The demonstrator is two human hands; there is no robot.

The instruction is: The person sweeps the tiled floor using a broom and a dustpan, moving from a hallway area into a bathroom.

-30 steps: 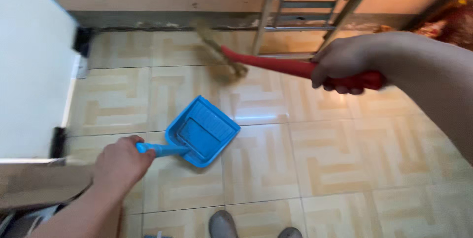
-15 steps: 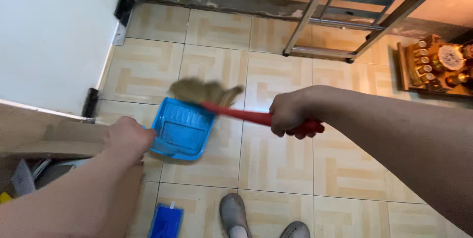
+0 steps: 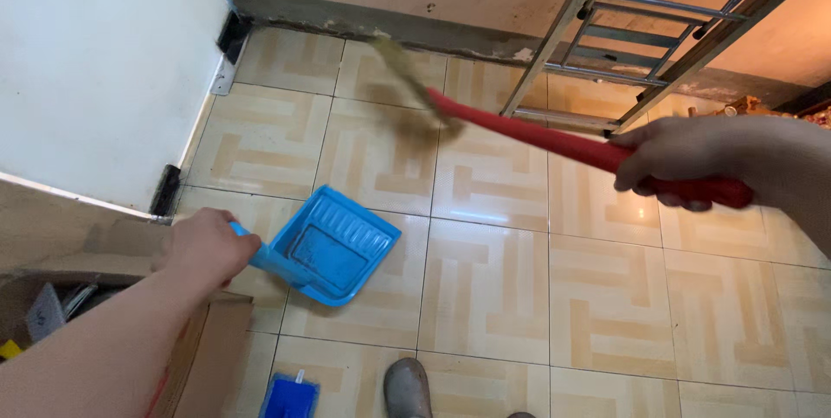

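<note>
Two bare hands in view, one tool in each. Left hand [image 3: 206, 247] closed around the handle of one blue plastic dustpan [image 3: 331, 245], fingers wrapped tight, forearm coming in from the lower left. Dustpan resting flat on the tiled floor [image 3: 537, 297], ribbed tray turned up and to the right, handle angled down to the left into the fist. Right hand [image 3: 671, 161] closed around the grip of one red-handled hand broom [image 3: 528, 134], knuckles on top, a short stub of red handle sticking out to the right of the fist. Broom shaft running up and to the left from the hand; one tuft of straw-coloured bristles [image 3: 407, 80], motion-blurred, low over the tiles near the base of the wall, well apart from the dustpan. Contact between bristles and floor not clear through the blur.

One metal folding ladder [image 3: 623, 33] leaning at the upper right, feet on the tiles just beyond the broom shaft. One white panel [image 3: 95, 72] filling the upper left. One brown cardboard box [image 3: 112, 254] at the left edge, under the left forearm. One small blue object [image 3: 290, 395] on the floor at the bottom edge. One grey shoe toe [image 3: 409, 388] beside it, bottom centre.
</note>
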